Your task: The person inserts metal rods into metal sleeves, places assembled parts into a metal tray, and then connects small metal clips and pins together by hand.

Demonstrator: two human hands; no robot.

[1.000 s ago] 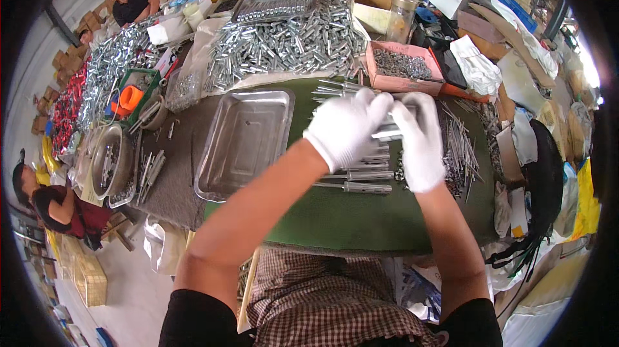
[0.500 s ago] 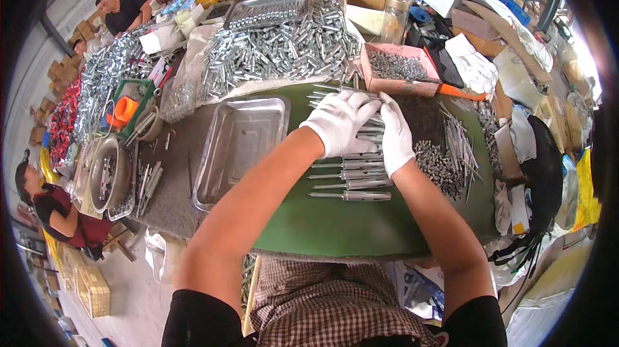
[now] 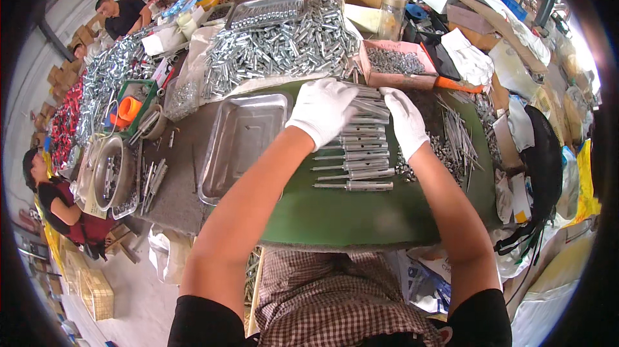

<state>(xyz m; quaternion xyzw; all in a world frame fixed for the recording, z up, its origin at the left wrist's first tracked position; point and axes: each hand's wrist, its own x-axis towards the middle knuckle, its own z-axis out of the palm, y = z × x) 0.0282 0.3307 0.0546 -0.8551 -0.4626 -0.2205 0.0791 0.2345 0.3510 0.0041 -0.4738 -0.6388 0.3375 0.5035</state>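
Several silver metal tubes with thin rods (image 3: 365,155) lie side by side in a row on the green mat (image 3: 335,218), rod ends pointing left. Over the rod ends at the far left of this row is my white-gloved left hand (image 3: 324,109). Its fingers are curled and slightly blurred; whatever they may grip is hidden. On the other side of the row, my white-gloved right hand (image 3: 406,121) rests beside the far tube ends, fingers stretched forward, holding nothing visible. Small metal pieces (image 3: 438,153) and loose thin rods (image 3: 456,137) lie to its right.
An unfilled metal tray (image 3: 213,182) stands left of the mat. Beyond are a heap of metal tubes (image 3: 271,53), a filled tray (image 3: 265,6) and a pink box (image 3: 403,80) of small parts. A bowl (image 3: 129,176) sits far left. Other people sit around the table.
My left hand has drawn back left from the row and curled its fingers. My right hand has moved slightly right, uncovering more tubes between the hands.
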